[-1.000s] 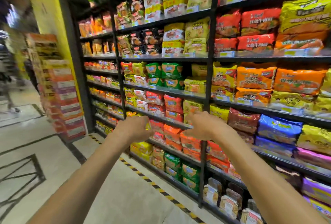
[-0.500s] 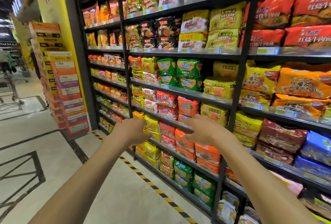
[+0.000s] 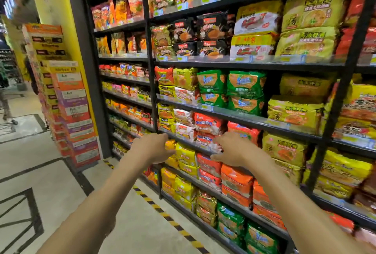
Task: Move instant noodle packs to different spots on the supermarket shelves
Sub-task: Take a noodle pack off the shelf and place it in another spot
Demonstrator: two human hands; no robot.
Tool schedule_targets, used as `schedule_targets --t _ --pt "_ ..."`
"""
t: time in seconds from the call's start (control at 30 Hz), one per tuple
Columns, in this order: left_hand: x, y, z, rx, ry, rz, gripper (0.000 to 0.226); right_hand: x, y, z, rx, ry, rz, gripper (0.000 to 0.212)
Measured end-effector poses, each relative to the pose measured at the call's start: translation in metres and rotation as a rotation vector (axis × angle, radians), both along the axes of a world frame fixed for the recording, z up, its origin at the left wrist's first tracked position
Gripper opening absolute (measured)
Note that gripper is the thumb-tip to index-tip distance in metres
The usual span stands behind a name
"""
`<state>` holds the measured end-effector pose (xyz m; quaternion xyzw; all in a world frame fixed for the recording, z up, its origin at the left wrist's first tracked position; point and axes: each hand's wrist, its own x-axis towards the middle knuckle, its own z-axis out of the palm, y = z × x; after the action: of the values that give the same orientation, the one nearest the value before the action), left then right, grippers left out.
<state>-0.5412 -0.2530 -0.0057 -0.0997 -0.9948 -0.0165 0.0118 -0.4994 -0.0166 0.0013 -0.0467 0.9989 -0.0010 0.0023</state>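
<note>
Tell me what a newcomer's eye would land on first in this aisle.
First, the wall of black shelves crammed with noodle packs, the green packs at centre standing out. Next, two bare arms reach in from below: the left hand at a yellow pack, the right hand at a red-and-white pack. At left stands a tall stack of cartons.

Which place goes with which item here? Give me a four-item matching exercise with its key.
Items:
1. black packs
2. stacked cartons
3. striped tape
4. right hand

Places:
A. on the floor, along the foot of the shelving
B. at the red packs, mid-height shelf
C. upper shelf, directly above the green packs
D. on the floor, left of the shelving

Pairs: 1-C, 2-D, 3-A, 4-B
</note>
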Motion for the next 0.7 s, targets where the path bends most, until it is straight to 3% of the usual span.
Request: schedule_targets --t 0.37,0.53,0.7 --pt "-0.145 -0.051 -0.019 -0.001 -0.022 -0.013 0.05 -0.15 -0.042 -0.024 -0.038 -0.034 0.009 0.061" --pt "-0.223 -0.055 -0.021 0.028 0.01 -0.063 0.06 -0.224 -0.048 -0.022 -0.016 -0.036 -0.015 0.061" --pt "-0.312 -0.057 -0.017 0.028 0.01 -0.101 0.053 -0.3 -0.052 -0.019 -0.04 -0.032 -0.056 0.064"
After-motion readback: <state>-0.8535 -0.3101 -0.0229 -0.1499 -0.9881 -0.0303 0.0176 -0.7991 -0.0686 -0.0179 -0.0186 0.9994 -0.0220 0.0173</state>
